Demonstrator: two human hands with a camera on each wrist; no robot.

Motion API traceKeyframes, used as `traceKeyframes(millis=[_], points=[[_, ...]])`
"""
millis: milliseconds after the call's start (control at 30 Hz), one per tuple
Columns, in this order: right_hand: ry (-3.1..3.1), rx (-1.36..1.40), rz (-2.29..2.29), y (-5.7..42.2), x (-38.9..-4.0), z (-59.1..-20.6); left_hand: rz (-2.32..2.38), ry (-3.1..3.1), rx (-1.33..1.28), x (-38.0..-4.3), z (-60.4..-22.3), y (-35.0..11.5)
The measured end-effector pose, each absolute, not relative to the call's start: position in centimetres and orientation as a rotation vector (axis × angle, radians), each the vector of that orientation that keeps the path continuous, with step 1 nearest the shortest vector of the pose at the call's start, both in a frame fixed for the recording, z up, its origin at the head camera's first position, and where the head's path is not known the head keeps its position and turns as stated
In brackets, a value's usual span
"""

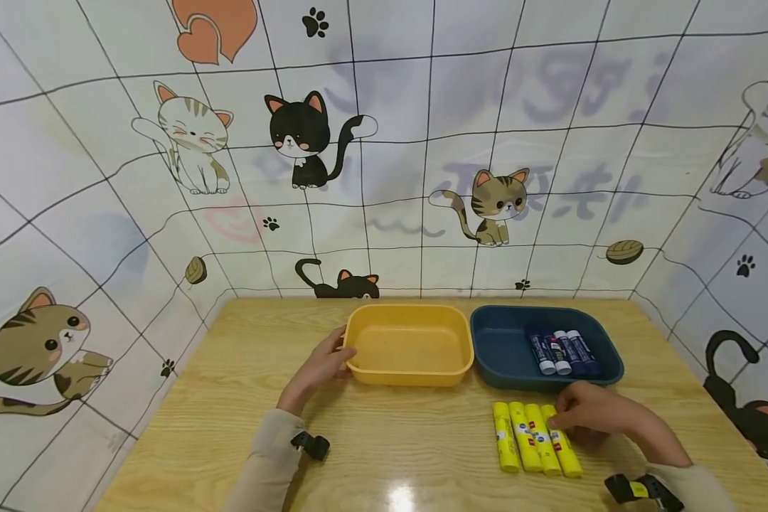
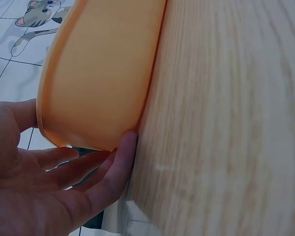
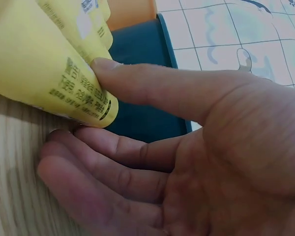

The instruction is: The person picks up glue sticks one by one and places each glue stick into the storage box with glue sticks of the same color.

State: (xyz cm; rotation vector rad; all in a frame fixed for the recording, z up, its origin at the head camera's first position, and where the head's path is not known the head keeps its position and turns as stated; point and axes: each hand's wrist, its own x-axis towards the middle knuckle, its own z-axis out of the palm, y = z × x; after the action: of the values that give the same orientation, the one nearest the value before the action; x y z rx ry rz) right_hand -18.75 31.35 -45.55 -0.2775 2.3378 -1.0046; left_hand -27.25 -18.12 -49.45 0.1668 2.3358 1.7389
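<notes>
My left hand [image 1: 320, 365] holds the left end of a yellow tray [image 1: 409, 378], thumb at the rim and the other fingers along the outer wall. In the left wrist view, fingers [image 2: 101, 182] lie against the tray's end. My right hand [image 1: 598, 412] is at a row of several yellow glue sticks [image 1: 523, 437] lying side by side in front of a dark blue tray [image 1: 502, 355]. Its thumb lies on the upper end of the rightmost glue stick [image 3: 83, 93], with the forefinger below that end, pinching it. The other fingers curl near the table.
Inside the blue tray lie several dark blue and white sticks [image 1: 562, 353], toward its right side. Both trays stand side by side at the back of the wooden table [image 1: 384, 434]. Cat-patterned walls [image 1: 390, 142] enclose the back and sides.
</notes>
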Motion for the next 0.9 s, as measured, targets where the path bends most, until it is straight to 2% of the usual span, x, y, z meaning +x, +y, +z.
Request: traceKeyframes(millis=[533,900], points=[[2.394,-0.128,-0.931,30.7,-18.5,-45.0,1.712,2.353,0.157,-27.3,-49.0,-18.1],[2.36,-0.148,-0.952,31.2,-18.3,-44.2,1.727,2.325,0.174,-27.2,-49.0,-18.3]])
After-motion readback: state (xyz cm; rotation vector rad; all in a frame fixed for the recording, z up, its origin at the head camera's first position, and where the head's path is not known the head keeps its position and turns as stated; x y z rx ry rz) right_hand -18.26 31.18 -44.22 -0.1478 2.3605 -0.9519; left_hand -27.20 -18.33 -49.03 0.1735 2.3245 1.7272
